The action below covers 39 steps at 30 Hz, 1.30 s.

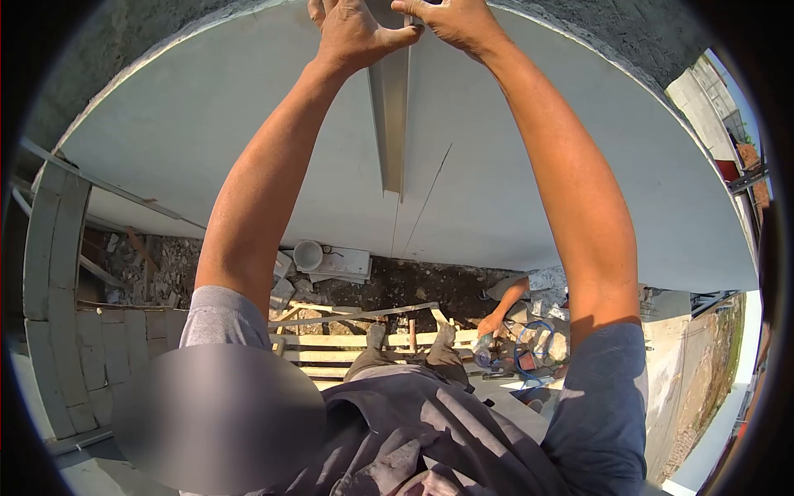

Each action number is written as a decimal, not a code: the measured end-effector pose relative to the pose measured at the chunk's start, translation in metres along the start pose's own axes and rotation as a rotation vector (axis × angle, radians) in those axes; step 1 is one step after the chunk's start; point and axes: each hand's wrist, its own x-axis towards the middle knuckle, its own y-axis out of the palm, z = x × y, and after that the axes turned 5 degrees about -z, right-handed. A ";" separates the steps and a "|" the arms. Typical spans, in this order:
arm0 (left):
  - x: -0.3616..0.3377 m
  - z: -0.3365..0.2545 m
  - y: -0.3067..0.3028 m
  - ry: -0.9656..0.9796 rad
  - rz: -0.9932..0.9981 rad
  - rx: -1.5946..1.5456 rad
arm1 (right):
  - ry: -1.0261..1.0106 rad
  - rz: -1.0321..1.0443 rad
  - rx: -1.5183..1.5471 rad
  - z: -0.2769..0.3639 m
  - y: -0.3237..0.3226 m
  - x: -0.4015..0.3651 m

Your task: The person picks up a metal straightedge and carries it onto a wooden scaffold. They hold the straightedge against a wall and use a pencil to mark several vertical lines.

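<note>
Both arms are stretched up to a long metal channel that runs down the pale wall panel. My left hand is at its upper part, thumb laid across the metal and some fingertips cut off by the view's top edge. Close beside it, my right hand has its thumb and fingers closed at the channel's right edge; its grip is partly out of view. The two hands nearly touch. Below the channel's lower end, thin dark lines mark the panel.
Under my feet is a slatted wooden platform. A co-worker's hand holds a power tool below right, near a blue hose. A white bucket stands among rubble. Block walling rises at left.
</note>
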 end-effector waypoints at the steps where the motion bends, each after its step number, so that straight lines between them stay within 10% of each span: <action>1: 0.000 -0.001 0.001 -0.017 -0.008 0.011 | -0.016 -0.008 -0.034 0.002 0.001 0.001; 7: -0.004 -0.003 0.009 -0.126 -0.070 0.080 | -0.325 -0.221 -0.123 0.005 0.011 -0.006; 14: -0.002 -0.004 0.018 -0.212 -0.120 0.129 | 0.140 -0.360 -0.246 -0.061 0.023 -0.084; 17: -0.003 -0.003 0.021 -0.222 -0.126 0.143 | 0.599 -0.058 -0.543 -0.149 0.054 -0.134; 25: -0.006 0.000 0.030 -0.236 -0.135 0.182 | 0.815 0.072 -0.613 -0.259 0.136 -0.182; 39: -0.011 0.011 0.042 -0.213 -0.112 0.279 | 0.565 -0.147 -0.643 -0.288 0.135 -0.202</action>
